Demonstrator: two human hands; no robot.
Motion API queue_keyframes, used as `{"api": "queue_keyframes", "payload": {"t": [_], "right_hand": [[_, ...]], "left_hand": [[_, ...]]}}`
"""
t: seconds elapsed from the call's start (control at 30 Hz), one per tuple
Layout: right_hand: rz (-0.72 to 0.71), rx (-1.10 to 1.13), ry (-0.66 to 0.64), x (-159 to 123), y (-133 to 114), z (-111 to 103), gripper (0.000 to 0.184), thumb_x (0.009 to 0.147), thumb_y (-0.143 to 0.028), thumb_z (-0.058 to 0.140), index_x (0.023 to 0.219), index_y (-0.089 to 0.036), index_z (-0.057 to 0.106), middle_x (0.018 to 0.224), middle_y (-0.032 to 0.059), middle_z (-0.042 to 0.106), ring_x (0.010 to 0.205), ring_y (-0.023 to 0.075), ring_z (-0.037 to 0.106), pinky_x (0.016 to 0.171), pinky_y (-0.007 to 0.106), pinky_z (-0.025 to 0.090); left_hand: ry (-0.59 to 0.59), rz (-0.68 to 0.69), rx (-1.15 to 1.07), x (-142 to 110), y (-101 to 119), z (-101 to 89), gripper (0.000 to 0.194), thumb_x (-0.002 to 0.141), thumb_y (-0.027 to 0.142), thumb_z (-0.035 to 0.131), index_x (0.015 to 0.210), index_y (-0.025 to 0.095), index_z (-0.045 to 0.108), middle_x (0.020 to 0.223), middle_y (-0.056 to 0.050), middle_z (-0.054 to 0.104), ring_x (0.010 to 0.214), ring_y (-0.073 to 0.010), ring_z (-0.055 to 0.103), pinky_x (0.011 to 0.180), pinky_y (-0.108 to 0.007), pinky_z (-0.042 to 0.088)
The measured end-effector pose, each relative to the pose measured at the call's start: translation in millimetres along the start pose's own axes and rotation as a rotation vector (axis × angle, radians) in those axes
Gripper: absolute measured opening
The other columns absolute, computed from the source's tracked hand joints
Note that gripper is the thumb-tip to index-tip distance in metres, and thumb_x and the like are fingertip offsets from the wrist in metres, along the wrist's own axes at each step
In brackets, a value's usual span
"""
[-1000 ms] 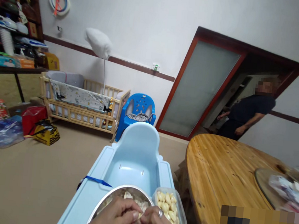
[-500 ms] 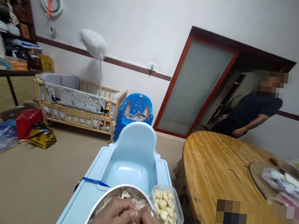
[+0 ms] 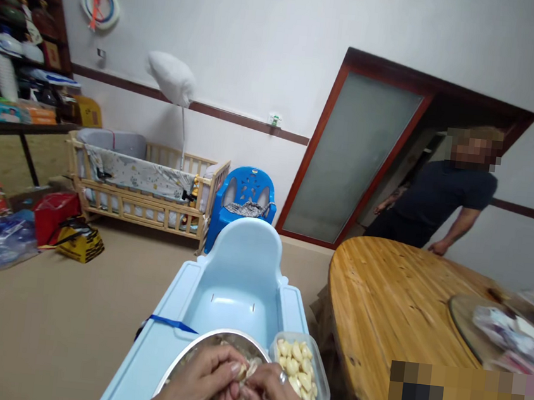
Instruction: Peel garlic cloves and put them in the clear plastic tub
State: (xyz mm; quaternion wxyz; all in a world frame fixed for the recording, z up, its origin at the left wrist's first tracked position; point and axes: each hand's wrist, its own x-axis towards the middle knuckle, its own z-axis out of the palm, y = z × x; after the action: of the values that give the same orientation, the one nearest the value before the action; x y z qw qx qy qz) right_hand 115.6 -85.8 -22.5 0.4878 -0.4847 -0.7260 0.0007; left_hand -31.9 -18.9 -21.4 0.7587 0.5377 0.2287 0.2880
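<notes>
My left hand (image 3: 208, 375) is closed over a metal bowl (image 3: 178, 359), thumb and fingers pinching a garlic clove (image 3: 242, 372). Against it, my right hand (image 3: 277, 395), with a ring on one finger, pinches pale garlic skin (image 3: 253, 366) at the clove's side. Loose garlic skins lie inside the bowl, partly hidden by both hands. A clear plastic container (image 3: 323, 387) of peeled garlic cloves (image 3: 295, 362) stands just right of the bowl. Both vessels rest on a light blue plastic child's chair (image 3: 245, 248).
On the right is a round wooden table (image 3: 382, 288) with plastic bags (image 3: 506, 327) on it. A person (image 3: 439, 199) stands behind it near the doorway. A blue chair (image 3: 249, 188) and a wooden crib (image 3: 146, 213) line the wall. Bags (image 3: 81, 241) lie on the floor at left.
My right hand has moved slightly right, and the clove and its skin show more between my fingers. The person by the doorway has turned, one hand now near the table edge.
</notes>
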Motion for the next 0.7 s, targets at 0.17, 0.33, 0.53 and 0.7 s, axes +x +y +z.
{"api": "queue_keyframes", "payload": {"t": [0.17,0.33,0.53,0.7], "right_hand": [[-0.051,0.038,-0.122,7,0,-14,0.02,0.083,-0.007,0.047,0.092,-0.02,0.059,0.074,0.0047,0.062,0.068,0.016,0.062,0.061,0.024,0.052],[-0.046,0.098,-0.144,6,2,-14,0.02,0.086,-0.012,0.047,0.097,-0.019,0.062,0.077,0.0071,0.063,0.068,0.0162,0.064,0.061,0.024,0.053],[-0.045,0.09,-0.106,5,0,-11,0.016,0.087,-0.019,0.048,0.088,-0.02,0.063,0.072,0.0055,0.066,0.064,0.0158,0.063,0.058,0.024,0.051],[-0.019,0.052,-0.052,0,6,-2,0.02,0.085,-0.018,0.045,0.07,-0.02,0.058,0.061,0.0012,0.06,0.053,0.0133,0.057,0.05,0.021,0.046]], "left_hand": [[-0.019,-0.023,0.029,-2,5,3.8,0.044,0.071,0.057,0.064,0.08,0.014,0.061,0.059,0.002,0.058,0.048,-0.0081,0.05,0.05,-0.019,0.039],[-0.003,-0.058,0.057,-2,9,5.1,0.045,0.067,0.058,0.065,0.079,0.015,0.062,0.055,0.003,0.056,0.046,-0.009,0.05,0.048,-0.02,0.04],[-0.003,-0.088,0.097,-2,5,3.4,0.046,0.068,0.059,0.064,0.08,0.014,0.063,0.055,0.003,0.057,0.045,-0.0094,0.051,0.049,-0.021,0.041],[-0.03,-0.119,0.126,-1,-7,-0.1,0.048,0.068,0.061,0.062,0.079,0.014,0.063,0.055,0.003,0.056,0.047,-0.01,0.05,0.048,-0.021,0.04]]}}
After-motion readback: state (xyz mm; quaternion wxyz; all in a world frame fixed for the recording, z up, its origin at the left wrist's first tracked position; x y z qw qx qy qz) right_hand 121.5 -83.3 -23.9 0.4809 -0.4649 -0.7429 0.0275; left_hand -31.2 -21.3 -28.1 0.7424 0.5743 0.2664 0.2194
